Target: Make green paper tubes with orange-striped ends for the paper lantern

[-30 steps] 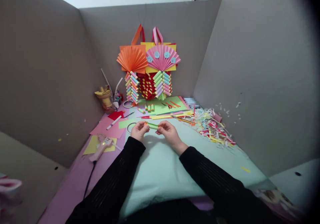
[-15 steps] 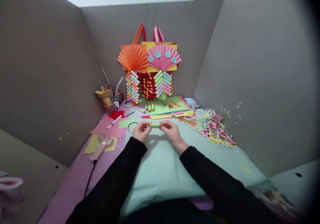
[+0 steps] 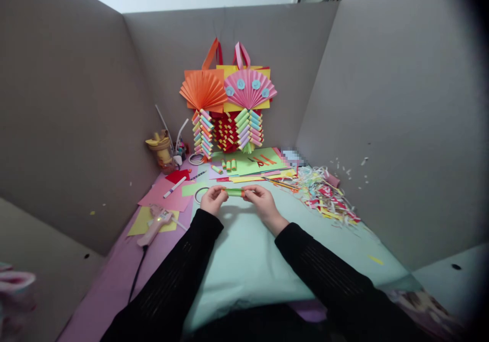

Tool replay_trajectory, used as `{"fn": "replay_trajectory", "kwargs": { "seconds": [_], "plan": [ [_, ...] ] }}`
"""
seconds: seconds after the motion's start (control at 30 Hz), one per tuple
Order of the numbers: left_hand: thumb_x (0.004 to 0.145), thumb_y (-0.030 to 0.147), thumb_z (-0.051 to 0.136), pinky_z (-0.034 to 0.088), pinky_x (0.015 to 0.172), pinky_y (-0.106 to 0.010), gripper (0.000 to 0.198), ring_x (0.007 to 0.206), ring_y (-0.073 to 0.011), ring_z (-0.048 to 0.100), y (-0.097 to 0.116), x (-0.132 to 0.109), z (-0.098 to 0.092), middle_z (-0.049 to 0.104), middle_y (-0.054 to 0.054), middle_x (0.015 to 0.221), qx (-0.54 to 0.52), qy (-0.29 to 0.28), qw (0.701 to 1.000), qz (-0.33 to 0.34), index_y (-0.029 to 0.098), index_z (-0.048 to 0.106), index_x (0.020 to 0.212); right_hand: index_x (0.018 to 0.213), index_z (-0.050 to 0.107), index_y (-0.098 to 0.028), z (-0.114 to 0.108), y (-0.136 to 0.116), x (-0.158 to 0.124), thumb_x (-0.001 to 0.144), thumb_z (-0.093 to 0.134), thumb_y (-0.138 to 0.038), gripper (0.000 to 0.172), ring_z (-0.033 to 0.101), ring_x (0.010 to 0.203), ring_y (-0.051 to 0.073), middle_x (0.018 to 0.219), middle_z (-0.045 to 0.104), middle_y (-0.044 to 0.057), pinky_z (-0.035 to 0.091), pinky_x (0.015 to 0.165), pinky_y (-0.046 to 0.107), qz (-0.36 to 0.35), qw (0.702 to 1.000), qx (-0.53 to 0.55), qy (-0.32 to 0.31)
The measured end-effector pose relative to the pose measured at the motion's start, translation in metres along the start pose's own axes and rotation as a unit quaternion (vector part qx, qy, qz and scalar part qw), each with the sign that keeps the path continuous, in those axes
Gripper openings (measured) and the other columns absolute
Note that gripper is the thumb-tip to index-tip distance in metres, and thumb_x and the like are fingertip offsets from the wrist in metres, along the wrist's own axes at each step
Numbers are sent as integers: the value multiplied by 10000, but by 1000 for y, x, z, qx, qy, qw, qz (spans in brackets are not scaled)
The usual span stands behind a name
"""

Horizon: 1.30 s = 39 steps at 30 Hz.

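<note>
A small green paper roll (image 3: 234,192) with orange ends is stretched level between my two hands, above the pale green table covering. My left hand (image 3: 214,199) pinches its left end, and my right hand (image 3: 263,201) pinches the right end. Fingers partly cover both ends. Beyond my hands lie several similar green rolls with orange ends (image 3: 228,165). Just left of my left hand is a roll of tape (image 3: 201,195), partly hidden by it, beside a green paper strip (image 3: 188,189).
On the left, a pink glue gun (image 3: 156,227) rests on yellow paper (image 3: 138,222). A marker (image 3: 174,187) lies on pink paper. Shredded paper (image 3: 329,199) is heaped at right; scissors (image 3: 280,181) lie near it. Folded paper fans (image 3: 250,88) hang on the back wall.
The paper roll has turned a little, and its orange ends show more. My left hand has shifted slightly left; my right hand is almost where it was.
</note>
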<state>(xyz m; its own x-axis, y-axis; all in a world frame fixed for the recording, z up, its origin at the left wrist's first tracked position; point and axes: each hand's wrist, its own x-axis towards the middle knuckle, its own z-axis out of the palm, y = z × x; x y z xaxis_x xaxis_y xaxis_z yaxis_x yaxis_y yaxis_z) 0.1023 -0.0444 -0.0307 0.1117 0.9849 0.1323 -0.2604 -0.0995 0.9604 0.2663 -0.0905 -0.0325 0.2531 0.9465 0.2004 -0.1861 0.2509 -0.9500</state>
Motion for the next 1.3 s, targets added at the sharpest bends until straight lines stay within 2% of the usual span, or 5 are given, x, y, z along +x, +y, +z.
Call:
{"fn": "replay_trajectory", "kwargs": {
  "seconds": [0.13, 0.57, 0.77, 0.97, 1.3],
  "plan": [
    [536, 291, 762, 492, 596, -274, 319, 535, -106, 576, -1, 3, -1, 618, 13, 641, -25, 19, 998, -48, 134, 616, 773, 895, 674, -160, -1, 4, 2, 677, 704, -396, 322, 666, 634, 171, 717, 691, 39, 552, 622, 316, 23, 999, 20, -31],
    [486, 246, 785, 488, 556, -242, 344, 499, -84, 559, 0, -2, 3, 601, 24, 619, -71, 21, 992, -105, 126, 610, 757, 724, 622, -165, -8, -2, 4, 724, 671, -420, 259, 573, 516, 126, 584, 648, 8, 487, 530, 258, -13, 997, -24, -75],
    [472, 245, 802, 487, 559, -243, 366, 503, -83, 556, -3, -3, 5, 594, 25, 632, -83, 18, 990, -115, 125, 605, 756, 700, 580, -180, -8, -7, 3, 755, 644, -411, 246, 514, 483, 107, 542, 590, -23, 436, 512, 244, -41, 995, -46, -74],
    [486, 233, 803, 494, 583, -249, 362, 514, -82, 561, -1, -3, 4, 605, 17, 653, -85, 14, 989, -117, 121, 612, 772, 701, 573, -180, -9, -9, 4, 747, 636, -418, 251, 525, 469, 123, 533, 597, -14, 438, 498, 259, -31, 994, -60, -86],
    [480, 232, 815, 512, 623, -259, 401, 544, -92, 588, -4, -7, 9, 617, 15, 649, -86, 15, 989, -118, 123, 600, 801, 680, 520, -197, -10, -10, 6, 760, 601, -460, 286, 454, 454, 106, 499, 511, -45, 386, 474, 244, -48, 994, -76, -68]
  ]
}}
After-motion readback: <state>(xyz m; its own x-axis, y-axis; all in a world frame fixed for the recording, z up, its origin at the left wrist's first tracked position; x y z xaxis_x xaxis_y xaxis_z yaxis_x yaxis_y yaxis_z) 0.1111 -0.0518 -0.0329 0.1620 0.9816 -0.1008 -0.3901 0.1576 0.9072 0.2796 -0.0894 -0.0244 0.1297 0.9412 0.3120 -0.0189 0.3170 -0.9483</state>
